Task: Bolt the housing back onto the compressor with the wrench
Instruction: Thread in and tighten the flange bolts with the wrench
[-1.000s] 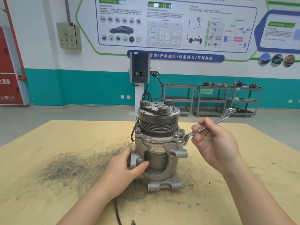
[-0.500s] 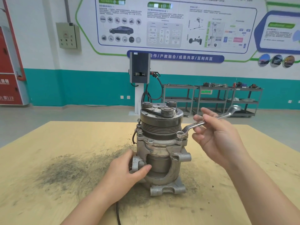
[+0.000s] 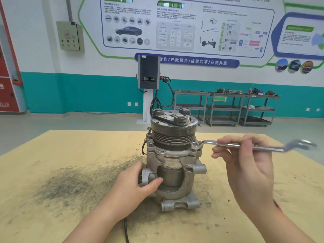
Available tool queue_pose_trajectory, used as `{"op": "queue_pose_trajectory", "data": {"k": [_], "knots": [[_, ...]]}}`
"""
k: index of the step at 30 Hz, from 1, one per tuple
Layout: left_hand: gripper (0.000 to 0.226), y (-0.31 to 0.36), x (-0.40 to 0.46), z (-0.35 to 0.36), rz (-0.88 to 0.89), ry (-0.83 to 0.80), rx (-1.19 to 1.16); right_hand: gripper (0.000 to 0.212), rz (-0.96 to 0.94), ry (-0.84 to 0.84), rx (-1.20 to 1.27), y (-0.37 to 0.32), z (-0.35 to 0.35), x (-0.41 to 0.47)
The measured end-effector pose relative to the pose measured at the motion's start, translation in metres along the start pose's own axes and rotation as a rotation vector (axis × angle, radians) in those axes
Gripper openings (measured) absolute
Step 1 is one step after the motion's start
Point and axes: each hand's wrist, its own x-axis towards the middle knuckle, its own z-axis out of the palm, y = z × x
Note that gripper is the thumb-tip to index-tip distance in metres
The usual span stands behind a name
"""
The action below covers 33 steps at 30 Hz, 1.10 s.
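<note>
On the tan table (image 3: 52, 155), centre: compressor (image 3: 173, 155), upright, grooved pulley at top, grey cast housing (image 3: 175, 160) around its lower body, mounting feet on the tabletop. Dark sooty smear on the table to its left. Black cable runs from under the base toward the near edge.

Left hand (image 3: 136, 186): wraps the housing's lower left side, thumb laid across the front, fingers curled behind a lug.

Right hand (image 3: 245, 163): pinches the wrench (image 3: 245, 146) mid-shaft between thumb and fingertips, remaining fingers loosely spread below. Wrench lies roughly level, ring end seated on a bolt (image 3: 194, 145) at the housing's upper right flange, open end blurred past the hand to the right.

Background: charging post (image 3: 148, 72), grey carts (image 3: 224, 107) with parts, wall posters, teal wall band, switch box (image 3: 69, 35).
</note>
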Motion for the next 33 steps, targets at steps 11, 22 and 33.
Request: {"op": "queue_pose_trajectory", "data": {"k": [11, 22, 33], "knots": [[0.040, -0.006, 0.002, 0.001, 0.020, 0.014, 0.018, 0.015, -0.606, -0.345, -0.782, -0.002, 0.048, -0.010], [0.041, 0.000, 0.001, -0.002, -0.005, -0.012, 0.016, 0.027, 0.458, 0.349, 0.223, -0.005, 0.016, 0.034], [0.040, -0.003, 0.002, -0.001, 0.008, 0.006, 0.046, 0.021, 0.631, 0.177, 0.460, 0.012, -0.003, 0.041]]}}
